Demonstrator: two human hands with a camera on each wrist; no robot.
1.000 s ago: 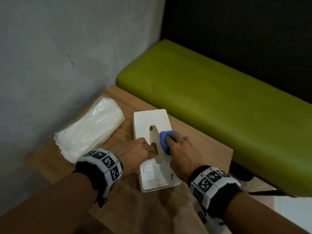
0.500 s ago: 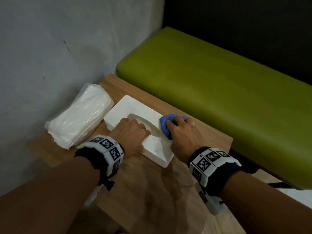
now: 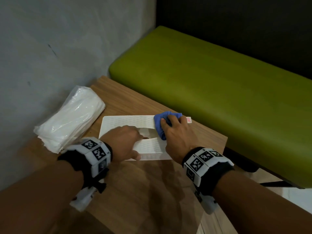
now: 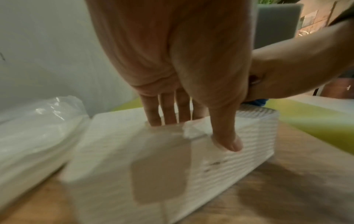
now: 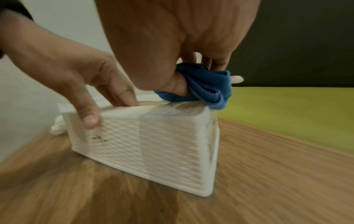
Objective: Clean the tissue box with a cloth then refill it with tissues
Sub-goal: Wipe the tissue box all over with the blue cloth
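The right hand gripped a bunched blue cloth, thumb and fingers curled round it, and pressed it on the far right corner of the tissue box. The left hand clamped the box, four fingers hooked into the top slot and the thumb against the near wall. The box stood on the wooden table, its long side facing the person, just beside the wrapped tissue pack. Half a second earlier it lay skewed, and a second earlier end-on; the box had therefore been turned while the cloth moved from the slot edge to the corner. This suggests that wiping was still under way and refilling not begun. Dark smudges remained on the near wall. A small tag with pink print showed beyond the cloth; it was too small to read. No other writing was legible.
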